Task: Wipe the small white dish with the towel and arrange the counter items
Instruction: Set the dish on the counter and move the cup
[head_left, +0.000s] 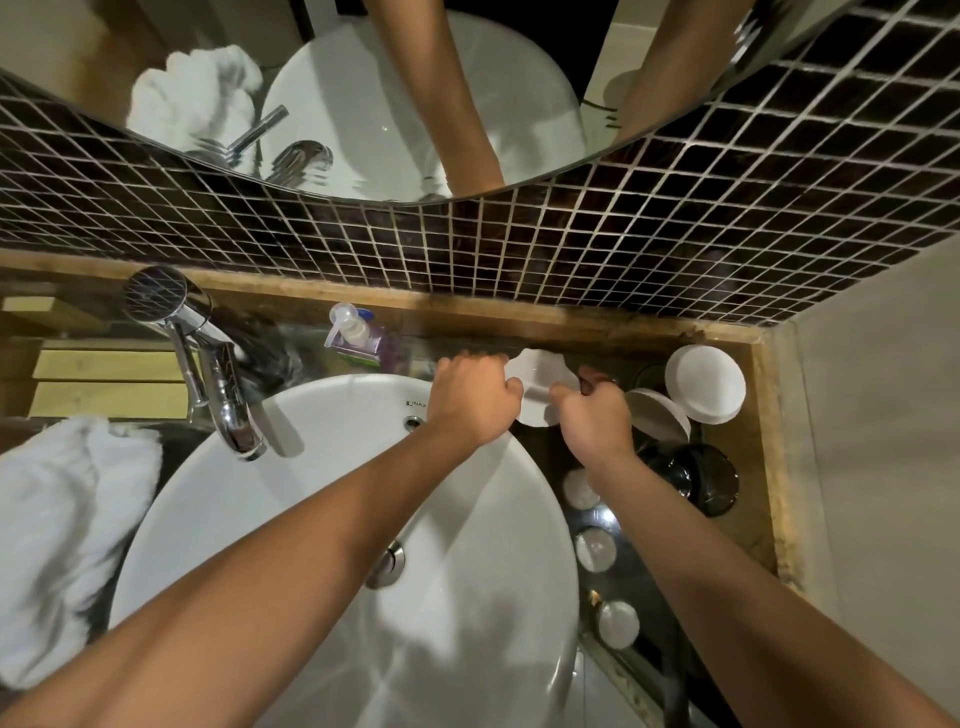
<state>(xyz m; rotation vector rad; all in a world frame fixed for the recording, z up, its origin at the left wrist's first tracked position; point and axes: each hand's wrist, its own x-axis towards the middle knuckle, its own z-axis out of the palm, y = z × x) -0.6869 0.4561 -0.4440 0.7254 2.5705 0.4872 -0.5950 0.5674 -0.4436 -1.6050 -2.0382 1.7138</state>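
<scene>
The small white dish (537, 379), with a wavy rim, is held between both hands above the counter, just right of the basin's far edge. My left hand (475, 400) grips its left rim. My right hand (592, 413) pinches its right rim from below. A crumpled white towel (67, 525) lies on the counter at the far left, beside the basin; neither hand touches it.
A white basin (332, 519) with a chrome tap (208, 364) fills the middle. A pump bottle (353, 332) stands behind it. Right of the basin are white-lidded dark glasses (704, 382), a dark tumbler (696, 480) and three small round white caps (595, 548). A wooden ledge and tiled wall close the back.
</scene>
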